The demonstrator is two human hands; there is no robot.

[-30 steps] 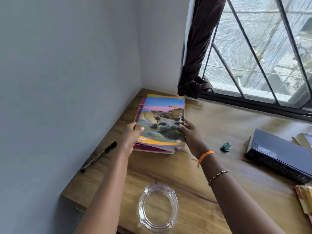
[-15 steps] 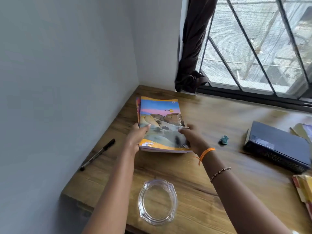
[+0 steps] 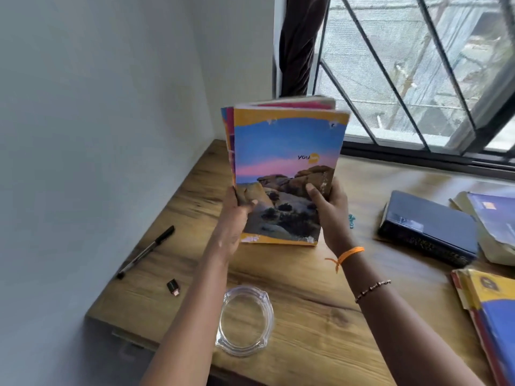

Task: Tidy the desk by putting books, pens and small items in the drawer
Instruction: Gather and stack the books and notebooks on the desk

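Paper covers are fanning at the top as the left hand [image 3: 237, 210] and right hand [image 3: 327, 207] are clamping the notebooks [image 3: 287, 174] upright over the desk [image 3: 306, 288]. Perhaps three; a loosening squeeze could be dropping one onto the ashtray [image 3: 245, 320].

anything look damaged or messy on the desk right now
Yes. The notebook stack held upright in both hands has scuffed, worn cover corners and fanned, uneven edges. At the right, the yellowed papers beside the dark book look curled and ragged.

Glossy paper notebooks [image 3: 284, 174]; wood-grain desk [image 3: 306, 296]
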